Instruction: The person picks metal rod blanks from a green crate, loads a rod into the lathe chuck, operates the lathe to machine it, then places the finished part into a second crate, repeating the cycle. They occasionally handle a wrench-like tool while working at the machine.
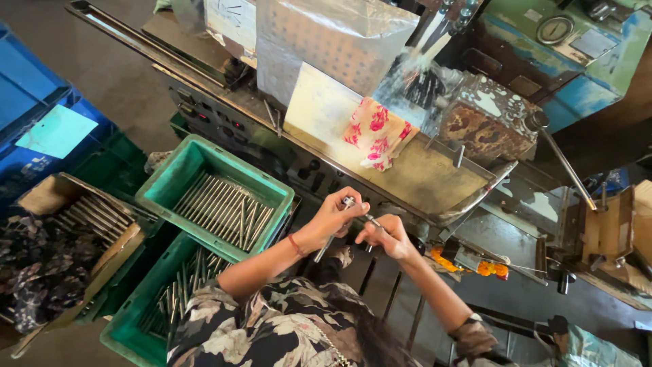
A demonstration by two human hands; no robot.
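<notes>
My left hand (334, 216) grips a thin metal rod (326, 246) that slants down and to the left from my fingers. Close beside it, my right hand (386, 235) pinches a second short metal piece (371, 220), and the fingertips of both hands nearly meet. Both hands hover in front of the machine's worn tan tray (421, 180). A red thread circles my left wrist. To my left, a green crate (178, 178) holds several metal rods (224, 209) lying side by side.
A second green crate (129, 326) of rods sits below the first. A cardboard box (41, 197) with rods and blue crates (34, 102) stand at the far left. A floral cloth (373, 132) lies on the tray. A lever (564, 163) and brackets stand right.
</notes>
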